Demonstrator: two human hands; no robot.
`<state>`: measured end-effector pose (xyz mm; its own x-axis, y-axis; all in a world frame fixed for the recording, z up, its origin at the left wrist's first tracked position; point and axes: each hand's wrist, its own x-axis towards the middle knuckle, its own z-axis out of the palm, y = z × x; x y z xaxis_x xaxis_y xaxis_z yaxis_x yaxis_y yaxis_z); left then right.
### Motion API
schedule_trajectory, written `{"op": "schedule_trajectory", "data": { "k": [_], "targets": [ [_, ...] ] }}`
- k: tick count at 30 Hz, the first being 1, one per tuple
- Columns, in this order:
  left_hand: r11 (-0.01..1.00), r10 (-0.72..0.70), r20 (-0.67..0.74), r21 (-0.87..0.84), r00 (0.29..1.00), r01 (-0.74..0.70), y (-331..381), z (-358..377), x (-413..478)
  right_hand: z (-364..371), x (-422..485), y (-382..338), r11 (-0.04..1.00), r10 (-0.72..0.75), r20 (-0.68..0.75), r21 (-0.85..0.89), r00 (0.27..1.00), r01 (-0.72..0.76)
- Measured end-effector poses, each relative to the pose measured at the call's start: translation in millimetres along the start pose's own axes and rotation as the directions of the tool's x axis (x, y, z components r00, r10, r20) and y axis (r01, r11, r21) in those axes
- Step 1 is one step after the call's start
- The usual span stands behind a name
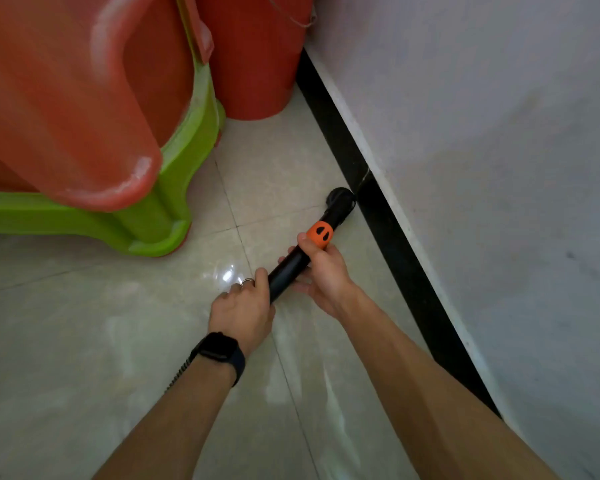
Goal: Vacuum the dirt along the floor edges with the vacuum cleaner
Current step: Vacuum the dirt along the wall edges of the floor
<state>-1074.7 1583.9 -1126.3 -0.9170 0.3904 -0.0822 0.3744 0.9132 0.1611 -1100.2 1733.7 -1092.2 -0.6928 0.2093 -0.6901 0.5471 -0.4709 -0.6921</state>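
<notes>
Both hands wrap around the black vacuum tube [291, 268]: the left hand [245, 311] low, the right hand [323, 271] by the orange ring [320, 234]. Its nozzle [340, 201] sits on the floor [84, 341], touching the black baseboard [388, 237]. The tube looks hard, light and smooth, so two hands steer it best.

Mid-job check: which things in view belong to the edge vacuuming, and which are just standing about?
In the job: vacuum tube, gripped by left hand and right hand; nozzle at the black skirting; tiled floor.
Standing about: red chair, green chair under it, red bucket by the wall.
</notes>
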Motion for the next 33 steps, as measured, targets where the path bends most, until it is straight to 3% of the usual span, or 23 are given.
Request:
{"op": "schedule_trajectory", "data": {
  "k": [3, 6, 8, 12, 20, 23, 27, 29, 33],
  "targets": [
    [0.988, -0.008, 0.254, -0.146, 0.967, 0.046, -8, -13, -40, -2, -32, 26, 0.999, 0.038, -0.025, -0.014, 0.999, -0.038],
    [0.890, -0.069, 0.466, -0.370, 0.882, 0.266, -15, -24, -85, -2, -67, 57, 0.998, 0.066, -0.014, 0.015, 0.998, -0.066],
    [0.789, -0.122, 0.556, -0.448, 0.822, 0.421, -16, -33, -113, -2, -91, 76, 0.995, 0.077, 0.005, 0.056, 0.997, -0.077],
    [0.752, -0.116, 0.633, -0.447, 0.765, 0.484, -1, -61, -158, -19, -140, 94, 0.986, 0.112, 0.017, 0.126, 0.994, -0.113],
    [0.790, -0.112, 0.642, -0.405, 0.758, 0.460, 100, -141, -223, -88, -237, 72, 0.955, 0.205, 0.095, 0.197, 0.974, -0.220],
    [0.806, -0.170, 0.595, -0.375, 0.785, 0.458, 133, -165, -242, -101, -268, 63, 0.942, 0.204, 0.109, 0.249, 0.973, -0.225],
    [0.866, -0.222, 0.438, -0.323, 0.871, 0.383, 156, -196, -265, -90, -319, 53, 0.957, 0.144, 0.256, 0.211, 0.956, -0.200],
    [0.804, -0.241, 0.376, -0.439, 0.895, 0.401, 158, -210, -281, -79, -339, 43, 0.982, 0.065, 0.263, 0.157, 0.963, -0.109],
    [0.464, -0.233, 0.395, -0.758, 0.889, 0.458, 150, -234, -335, -59, -366, 0, 0.980, -0.090, 0.252, 0.194, 0.964, 0.041]
  ]
}}
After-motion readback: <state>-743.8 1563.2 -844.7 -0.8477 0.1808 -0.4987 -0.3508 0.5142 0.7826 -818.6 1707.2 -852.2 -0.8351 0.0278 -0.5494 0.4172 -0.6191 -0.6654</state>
